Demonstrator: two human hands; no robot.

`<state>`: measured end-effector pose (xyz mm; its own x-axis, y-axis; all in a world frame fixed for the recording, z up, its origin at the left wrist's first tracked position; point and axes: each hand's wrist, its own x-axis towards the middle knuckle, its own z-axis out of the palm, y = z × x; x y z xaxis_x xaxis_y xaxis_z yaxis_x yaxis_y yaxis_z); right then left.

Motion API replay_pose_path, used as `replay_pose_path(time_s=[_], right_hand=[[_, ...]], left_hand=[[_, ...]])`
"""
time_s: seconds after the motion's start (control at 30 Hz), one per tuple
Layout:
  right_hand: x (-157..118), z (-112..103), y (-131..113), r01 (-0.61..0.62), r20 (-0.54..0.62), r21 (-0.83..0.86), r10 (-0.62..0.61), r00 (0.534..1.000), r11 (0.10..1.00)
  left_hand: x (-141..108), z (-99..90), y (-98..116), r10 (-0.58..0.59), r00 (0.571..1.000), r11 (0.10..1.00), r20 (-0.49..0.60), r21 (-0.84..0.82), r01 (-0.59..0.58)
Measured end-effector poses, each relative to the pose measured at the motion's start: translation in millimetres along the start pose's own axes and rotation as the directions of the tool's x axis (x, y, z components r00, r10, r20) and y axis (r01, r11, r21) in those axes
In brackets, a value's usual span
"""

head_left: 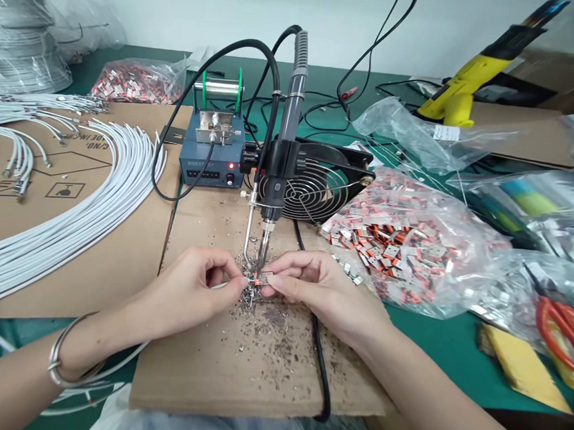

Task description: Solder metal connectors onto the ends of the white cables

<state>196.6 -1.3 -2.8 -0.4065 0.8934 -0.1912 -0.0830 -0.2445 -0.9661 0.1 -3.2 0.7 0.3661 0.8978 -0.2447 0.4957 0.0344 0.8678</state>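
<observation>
"Cardboard (pixel 201 384) is close. Then?"

"Left hand (pixel 194 290), nearly closed, pinches a white cable (pixel 220 286); right hand (pixel 319 281), nearly closed too, pinches a little USB plug (pixel 266 278)."

"Where's the plug?"

"Just under the soldering iron (pixel 290 109). Behind that are a round fan (pixel 312 190) and a solder spool (pixel 220 88)."

Connector (pixel 264 278) is partly covered by the fingers of the right hand (pixel 312 280); wire (pixel 251 280) is mostly hidden within the pinch of the left hand (pixel 199 290). Whether the soldering iron (pixel 291 112) touches the connector — too small to tell. Fan (pixel 317 191) is partly hidden behind the soldering iron. Lettering on the blue box (pixel 198 152) is illegible. White cables (pixel 99 215) run off the left edge; red-handled tool (pixel 544 317) — cut off at right.
</observation>
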Motion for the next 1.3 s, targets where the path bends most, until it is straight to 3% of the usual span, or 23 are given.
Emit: replay_pose_path(time_s=[0.37,0.57,0.93,1.17,1.3], right_hand=[[-0.7,-2.2,-0.7,-0.011,0.042,0.066,0.008,0.999,0.998],[0.8,0.9,-2.5,-0.060,-0.014,-0.018,0.060,0.998,0.998],[-0.8,3.4,-4.4,-0.061,-0.030,-0.072,0.059,0.998,0.996],[-0.7,4.6,-7.2,-0.052,-0.046,-0.186,0.044,0.998,0.981],[-5.8,3.4,-5.4,0.060,-0.003,-0.446,-0.068,0.998,0.893]], left_hand=[[2.0,0.3,0.5,-0.007,0.999,0.998,0.034,-0.063,0.009],[2.5,-0.6,0.7,-0.014,0.999,1.000,0.029,0.027,0.013],[2.3,-1.2,1.9,-0.018,0.999,0.999,0.045,0.050,0.015],[-0.4,-3.2,0.9,0.000,0.996,0.992,0.088,0.122,-0.011],[-2.6,-3.9,2.5,0.041,0.982,0.988,0.185,0.136,-0.067]])
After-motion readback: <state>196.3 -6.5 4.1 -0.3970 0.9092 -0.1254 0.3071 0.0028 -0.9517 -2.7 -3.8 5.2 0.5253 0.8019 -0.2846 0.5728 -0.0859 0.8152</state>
